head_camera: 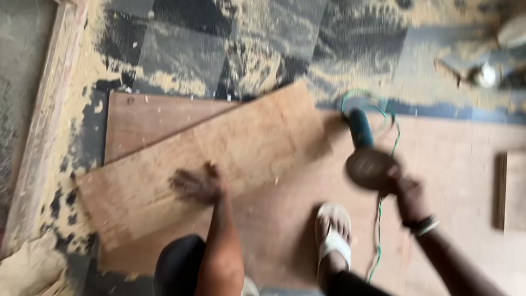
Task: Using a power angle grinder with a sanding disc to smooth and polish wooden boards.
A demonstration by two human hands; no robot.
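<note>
My left hand (196, 184) rests with fingers spread on a tilted plywood sheet (219, 148) that lies over other plywood sheets on the floor. My right hand (408, 193) grips a teal angle grinder (364, 148) by its round disc end, held above the large plywood sheet (455, 164). A green cable (381, 219) trails from the grinder toward me. The frame is blurred by motion.
My foot in a white sandal (333, 233) stands on the plywood. Sawdust (257, 60) covers the dark tiled floor. A wooden frame (41, 126) runs along the left. A small wood block (512, 192) lies at the right; small metal objects (485, 74) lie far right.
</note>
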